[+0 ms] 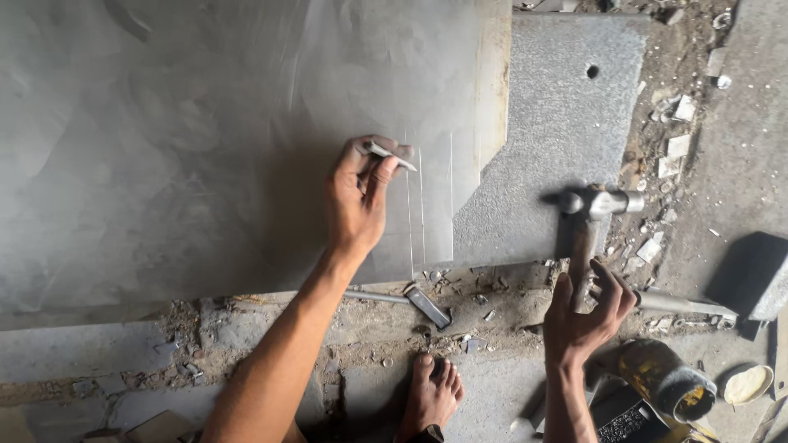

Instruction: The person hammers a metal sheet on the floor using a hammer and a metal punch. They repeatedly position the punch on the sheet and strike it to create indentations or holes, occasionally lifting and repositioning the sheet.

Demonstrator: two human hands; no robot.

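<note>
Rubble-strewn floor [246, 328] nearest me. Beyond it, my right hand [584, 316] loosely grips the hammer [589, 215] beside the metal sheet [164, 148]. Further, my left hand [357, 197] pinches a chisel [389, 153] on the sheet's scribed lines. Marking step, I judge; striking needs steady chisel placement.
</note>
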